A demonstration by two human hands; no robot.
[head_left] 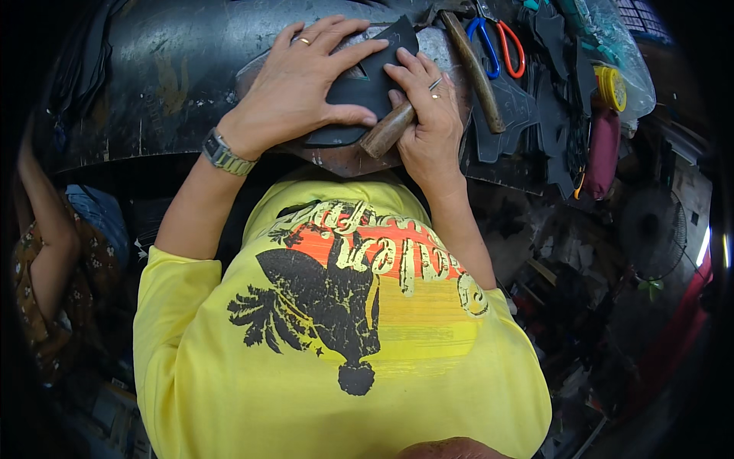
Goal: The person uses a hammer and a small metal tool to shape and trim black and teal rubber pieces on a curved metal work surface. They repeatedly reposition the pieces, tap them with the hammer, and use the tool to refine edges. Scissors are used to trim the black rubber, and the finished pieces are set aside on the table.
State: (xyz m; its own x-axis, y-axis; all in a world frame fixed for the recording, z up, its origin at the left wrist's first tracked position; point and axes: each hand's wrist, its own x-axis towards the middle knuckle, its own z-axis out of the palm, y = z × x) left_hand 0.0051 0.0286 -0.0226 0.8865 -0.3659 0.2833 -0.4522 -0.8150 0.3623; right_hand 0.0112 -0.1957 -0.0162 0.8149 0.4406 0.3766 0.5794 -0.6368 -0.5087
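Observation:
A dark, flat piece of sheet material (359,96), perhaps leather, lies on a worn board (344,163) at the bench's near edge. My left hand (306,80) presses on it, fingers spread and thumb out, holding nothing. On the right side of the piece, my right hand (428,111) is closed around a tool with a thick wooden handle (388,131). The handle's blunt end points toward me and to the left. A thin metal bit shows between the fingers; the rest of the tool is hidden. My right fingertips touch the dark piece's edge.
Right of my hands lie a long wooden handle (475,76) and scissors with blue and red grips (511,50). Black cut pieces (505,115), a yellow round container (612,88) and a maroon roll (604,153) sit farther right. Another person's arm (53,237) shows at left.

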